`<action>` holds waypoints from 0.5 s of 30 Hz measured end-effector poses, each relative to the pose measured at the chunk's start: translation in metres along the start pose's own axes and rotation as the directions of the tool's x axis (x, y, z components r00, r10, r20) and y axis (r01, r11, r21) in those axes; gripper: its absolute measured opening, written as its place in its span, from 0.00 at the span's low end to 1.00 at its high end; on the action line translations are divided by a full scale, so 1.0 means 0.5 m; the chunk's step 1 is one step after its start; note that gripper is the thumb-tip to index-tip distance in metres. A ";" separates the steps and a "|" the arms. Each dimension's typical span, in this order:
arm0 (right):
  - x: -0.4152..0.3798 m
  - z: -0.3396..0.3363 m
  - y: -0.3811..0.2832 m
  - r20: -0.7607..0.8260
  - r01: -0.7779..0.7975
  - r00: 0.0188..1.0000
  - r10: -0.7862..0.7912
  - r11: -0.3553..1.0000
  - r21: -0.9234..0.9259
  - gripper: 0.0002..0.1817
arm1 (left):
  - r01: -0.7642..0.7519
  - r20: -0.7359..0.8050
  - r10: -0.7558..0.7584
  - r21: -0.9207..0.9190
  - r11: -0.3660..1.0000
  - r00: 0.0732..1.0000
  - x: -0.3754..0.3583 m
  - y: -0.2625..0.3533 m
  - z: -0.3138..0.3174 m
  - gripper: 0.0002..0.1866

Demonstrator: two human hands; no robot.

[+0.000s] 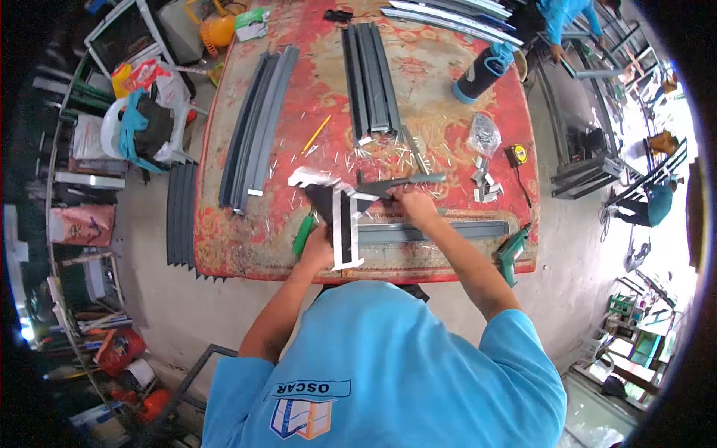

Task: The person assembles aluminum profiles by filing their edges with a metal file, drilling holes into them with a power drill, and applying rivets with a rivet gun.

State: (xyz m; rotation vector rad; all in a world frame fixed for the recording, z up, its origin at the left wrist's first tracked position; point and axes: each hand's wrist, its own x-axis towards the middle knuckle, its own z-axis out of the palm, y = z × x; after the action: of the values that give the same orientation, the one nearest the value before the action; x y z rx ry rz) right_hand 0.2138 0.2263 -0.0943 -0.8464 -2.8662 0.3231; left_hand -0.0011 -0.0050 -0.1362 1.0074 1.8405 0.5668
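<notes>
Above red cloth (317,89), left hand (318,251) on white-edged dark piece (346,228).

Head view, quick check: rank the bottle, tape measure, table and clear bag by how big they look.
1. Table
2. Bottle
3. Clear bag
4. Tape measure

I wear a light-blue shirt (418,351) that fills the bottom centre of the frame, its cloth plain and softly creased. My short sleeves (526,366) are the same blue and loose. Low and left of centre, my chest carries a rectangular patch (314,388) with a dark border and dark capitals, upside down here, and beneath it a panelled emblem (301,418), half blue-edged, half orange-edged. My hands (419,207) are bare.
</notes>
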 end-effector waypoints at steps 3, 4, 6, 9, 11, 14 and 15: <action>0.044 -0.029 -0.014 0.100 -0.009 0.995 0.013 0.999 -0.038 0.10 | -0.165 -0.182 0.081 -0.507 0.846 0.980 -0.015 0.000 0.007 0.25; 0.069 -0.025 -0.013 0.250 -0.084 0.965 0.081 0.996 0.001 0.11 | -0.272 -0.252 0.127 -0.703 0.657 0.959 -0.020 0.007 0.015 0.24; 0.126 0.007 -0.007 0.122 -0.148 0.983 0.135 0.984 0.097 0.11 | -0.037 -0.105 0.002 -0.337 0.941 0.994 -0.019 0.034 -0.010 0.24; 0.224 0.041 -0.010 0.024 -0.200 0.979 0.203 0.924 0.327 0.12 | 0.491 0.221 -0.450 -0.190 0.850 0.865 -0.012 0.127 -0.071 0.23; 0.282 0.045 -0.025 0.007 -0.257 0.963 0.271 0.905 0.339 0.11 | 0.659 0.306 -0.589 -0.234 0.714 0.748 0.018 0.077 -0.050 0.24; 0.337 0.084 -0.043 0.061 -0.316 0.949 0.310 0.930 0.187 0.11 | -0.429 -0.350 0.306 -0.360 0.829 0.885 -0.008 0.023 0.005 0.26; 0.347 0.090 -0.050 0.100 -0.337 0.940 0.327 0.935 0.110 0.10 | -0.540 -0.329 0.481 -0.114 0.834 0.813 0.012 -0.016 0.003 0.26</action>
State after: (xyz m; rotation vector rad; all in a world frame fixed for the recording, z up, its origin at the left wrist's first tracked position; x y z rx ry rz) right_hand 0.0479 0.2934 -0.1198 -1.3221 -2.7270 0.5802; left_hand -0.0043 -0.0047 -0.1459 1.3456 1.6974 1.2652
